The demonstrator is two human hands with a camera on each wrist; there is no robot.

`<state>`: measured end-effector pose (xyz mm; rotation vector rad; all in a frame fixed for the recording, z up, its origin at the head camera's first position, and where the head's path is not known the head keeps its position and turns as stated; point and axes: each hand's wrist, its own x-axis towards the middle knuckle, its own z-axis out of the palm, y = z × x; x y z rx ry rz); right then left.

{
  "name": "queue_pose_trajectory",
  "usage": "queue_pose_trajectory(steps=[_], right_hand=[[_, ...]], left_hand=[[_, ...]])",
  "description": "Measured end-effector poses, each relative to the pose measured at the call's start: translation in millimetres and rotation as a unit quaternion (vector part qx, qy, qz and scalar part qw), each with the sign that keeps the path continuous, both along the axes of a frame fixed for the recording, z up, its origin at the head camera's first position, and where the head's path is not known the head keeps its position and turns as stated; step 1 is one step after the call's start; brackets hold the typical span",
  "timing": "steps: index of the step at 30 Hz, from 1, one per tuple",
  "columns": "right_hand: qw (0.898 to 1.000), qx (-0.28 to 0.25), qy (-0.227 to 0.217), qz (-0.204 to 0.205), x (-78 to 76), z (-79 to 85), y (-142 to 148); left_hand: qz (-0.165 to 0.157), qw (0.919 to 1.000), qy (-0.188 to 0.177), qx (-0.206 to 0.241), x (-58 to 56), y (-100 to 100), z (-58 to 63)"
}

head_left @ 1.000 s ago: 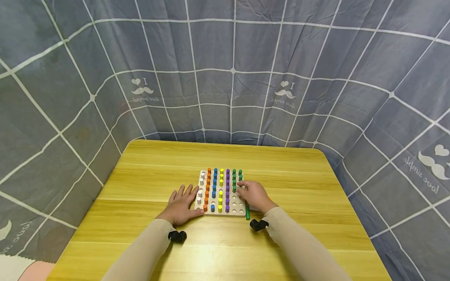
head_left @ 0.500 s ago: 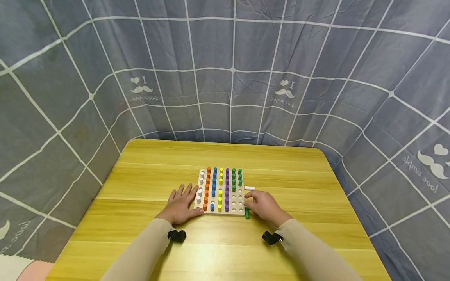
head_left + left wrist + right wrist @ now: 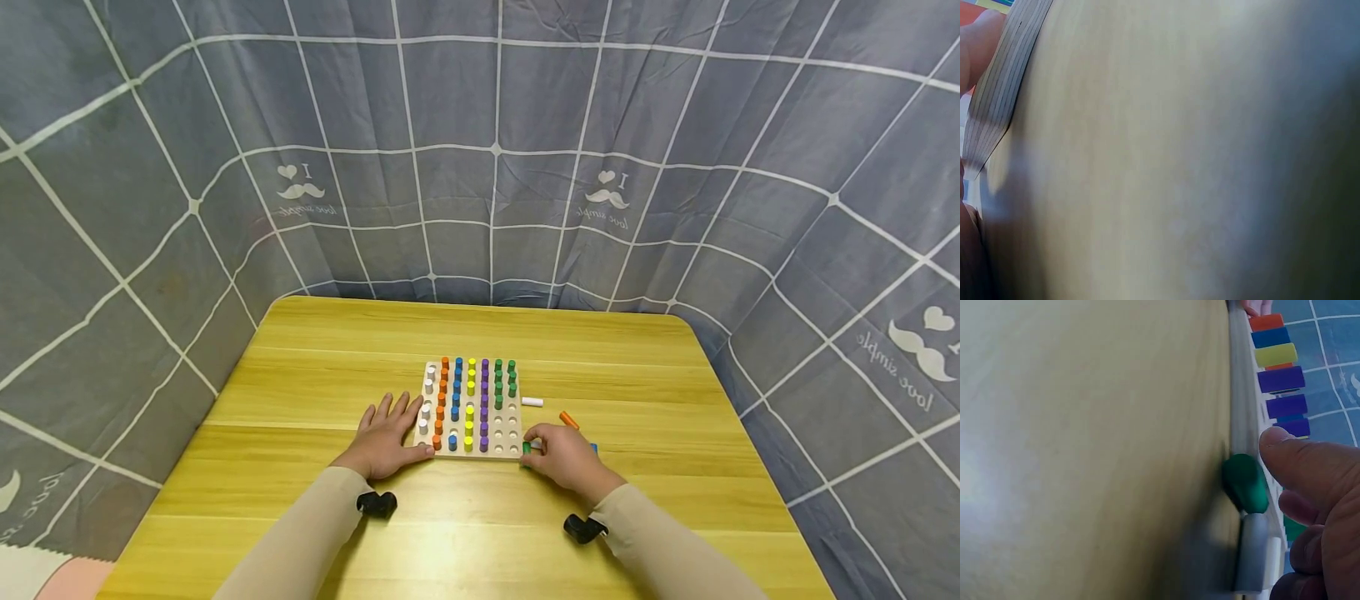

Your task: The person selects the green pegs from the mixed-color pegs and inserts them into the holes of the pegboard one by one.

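A wooden pegboard (image 3: 506, 455) lies on the table with columns of white, orange, blue, yellow, purple and green pegs; several holes in the two green columns are bare. My left hand (image 3: 386, 442) lies spread at the board's left edge, its thumb at the near left corner. In the left wrist view that thumb (image 3: 982, 47) rests over the board's layered edge. My right hand (image 3: 567, 457) is at the near right corner, thumb and fingers just above a loose green peg (image 3: 1247, 482) beside the board. A white peg (image 3: 1252, 550) lies against the green one.
Right of the board lie a white peg (image 3: 532, 402), an orange peg (image 3: 569, 419) and a blue peg (image 3: 595, 447), the last partly hidden by the right hand. The wooden table (image 3: 600, 358) is enclosed by a grey checked curtain (image 3: 457, 108).
My right hand has moved from the green columns rightward and toward me to the loose green peg, uncovering the white and orange pegs. The left hand stays in place.
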<state>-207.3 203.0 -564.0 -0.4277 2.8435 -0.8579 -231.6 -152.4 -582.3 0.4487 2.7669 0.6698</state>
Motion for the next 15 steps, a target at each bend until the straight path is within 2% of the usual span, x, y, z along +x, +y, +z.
queue_pose_trajectory(steps=[10,15], right_hand=[[1.000,0.014,0.010,0.007,2.9,-1.7,1.4],[1.000,0.025,0.015,0.008,1.9,-3.8,4.3]], left_hand=[[-0.004,1.0000,0.000,0.004,1.9,1.4,4.7],[-0.004,0.9999,0.004,0.008,1.2,1.0,3.1]])
